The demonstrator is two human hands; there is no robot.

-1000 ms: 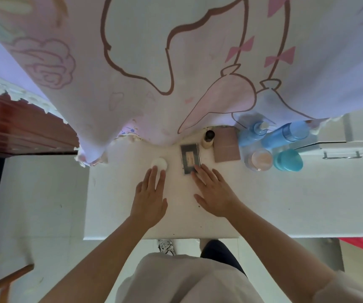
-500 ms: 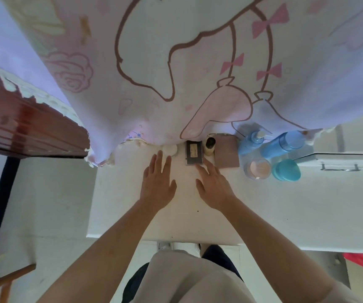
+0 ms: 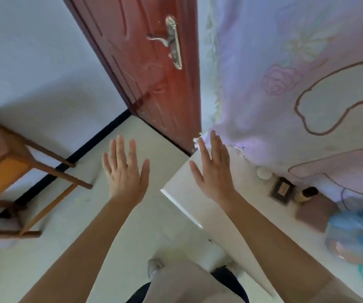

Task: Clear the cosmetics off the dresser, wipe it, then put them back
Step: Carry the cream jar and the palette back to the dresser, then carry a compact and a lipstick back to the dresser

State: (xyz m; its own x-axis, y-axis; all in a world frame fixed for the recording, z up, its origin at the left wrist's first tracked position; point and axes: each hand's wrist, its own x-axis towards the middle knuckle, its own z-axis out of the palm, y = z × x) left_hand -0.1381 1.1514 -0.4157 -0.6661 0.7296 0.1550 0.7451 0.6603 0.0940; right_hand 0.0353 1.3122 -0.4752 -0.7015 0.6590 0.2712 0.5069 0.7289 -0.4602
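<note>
Both empty, fingers straight: left hand [image 3: 126, 172], right hand [image 3: 215, 171], now away from cosmetics [image 3: 282, 190]

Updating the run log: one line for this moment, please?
left hand: open, empty, over floor | right hand: open, empty, at dresser corner | cosmetics: on dresser
</note>
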